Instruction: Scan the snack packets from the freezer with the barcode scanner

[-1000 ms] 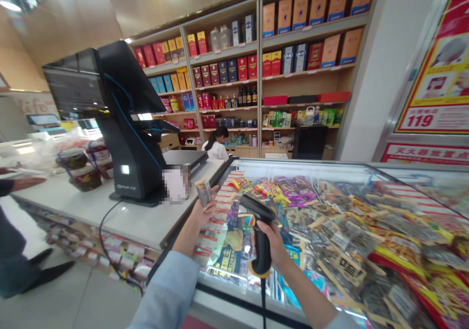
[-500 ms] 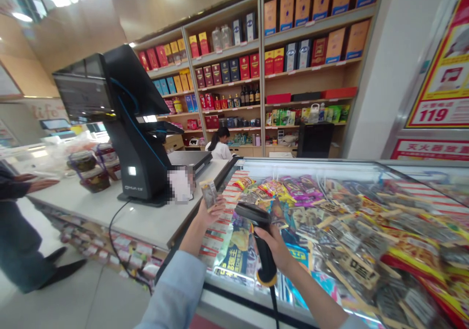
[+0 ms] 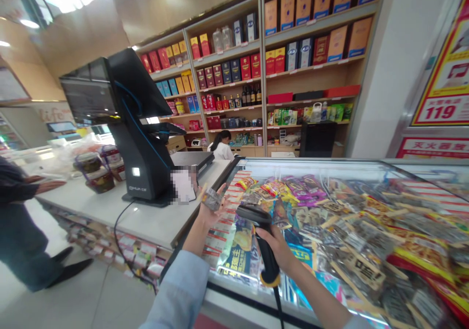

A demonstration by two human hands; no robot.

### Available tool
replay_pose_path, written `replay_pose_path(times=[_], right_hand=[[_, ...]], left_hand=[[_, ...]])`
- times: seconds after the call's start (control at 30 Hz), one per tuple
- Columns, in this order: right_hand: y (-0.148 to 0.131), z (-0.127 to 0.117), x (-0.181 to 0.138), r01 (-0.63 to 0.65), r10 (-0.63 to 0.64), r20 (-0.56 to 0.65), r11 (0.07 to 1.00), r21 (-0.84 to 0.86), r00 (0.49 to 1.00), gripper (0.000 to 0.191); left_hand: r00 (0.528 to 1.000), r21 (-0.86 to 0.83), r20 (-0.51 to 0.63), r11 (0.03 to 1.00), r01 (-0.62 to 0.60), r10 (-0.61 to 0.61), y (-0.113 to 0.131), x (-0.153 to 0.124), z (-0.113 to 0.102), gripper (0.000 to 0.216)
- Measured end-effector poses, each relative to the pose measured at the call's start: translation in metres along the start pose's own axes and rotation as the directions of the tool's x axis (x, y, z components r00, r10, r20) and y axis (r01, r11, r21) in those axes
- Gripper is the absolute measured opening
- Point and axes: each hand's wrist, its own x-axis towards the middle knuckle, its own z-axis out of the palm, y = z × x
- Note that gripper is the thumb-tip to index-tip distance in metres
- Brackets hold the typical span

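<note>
My left hand [image 3: 211, 213] holds a small clear-and-tan snack packet [image 3: 212, 199] above the left edge of the display case. The packet lies tilted across the palm and fingers, and some fingertips show beyond it. My right hand [image 3: 275, 245] is wrapped round the grip of a black barcode scanner [image 3: 266, 251] with yellow trim. Its head points left, towards the packet, with a gap between them. A cable runs down from the scanner's base. Below both hands, many snack packets [image 3: 344, 231] lie in or under the glass-topped case.
A black checkout terminal [image 3: 141, 168] stands on the white counter [image 3: 120, 216], with lidded tubs [image 3: 99, 178] beside it. One person [image 3: 22, 221] stands at the far left; another [image 3: 221, 146] sits behind the counter. Shelves [image 3: 234, 87] of boxes and bottles line the back wall.
The packet in my left hand has tipped flatter, and the fingers have opened out more. My right hand keeps the scanner in nearly the same place. The view has shifted slightly.
</note>
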Motion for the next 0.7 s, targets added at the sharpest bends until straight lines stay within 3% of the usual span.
replay_pose_path(times=[0.3,0.57,0.7], right_hand=[[-0.0038,0.0017,-0.0003,-0.021,0.020,0.021,1.000,0.021,1.000,0.042],[0.0014,-0.0025,0.0027,0.012,-0.011,0.020,0.998,-0.062,1.000,0.042],[0.0023,-0.0027,0.0040,0.040,-0.042,-0.018,0.994,-0.106,0.999,0.039]], left_hand=[[0.985,-0.009,-0.073,0.987,-0.159,0.158,-0.0008,0.0022,0.0054,0.061],[0.997,-0.003,-0.054,0.999,0.052,-0.052,-0.0066,0.0057,-0.0033,0.076],[0.997,0.057,-0.037,0.996,0.067,-0.065,-0.0074,0.0050,-0.0030,0.082]])
